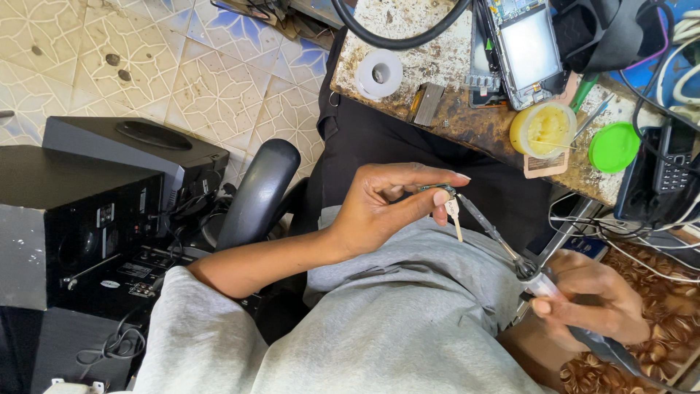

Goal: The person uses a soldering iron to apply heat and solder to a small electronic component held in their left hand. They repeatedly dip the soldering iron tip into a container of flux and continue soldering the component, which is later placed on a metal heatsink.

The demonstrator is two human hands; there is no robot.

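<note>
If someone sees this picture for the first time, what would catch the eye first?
Probably the two hands at the centre: the left hand pinches a small part at its fingertips, while the right hand, lower right, points a soldering iron at it. Next comes the stained workbench at the top, with an opened phone and a yellow jar beside its green lid.

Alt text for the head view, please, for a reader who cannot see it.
The left hand pinches a small component while the right hand touches a soldering iron tip to it, above a cluttered workbench holding a yellow paste tub.
</note>
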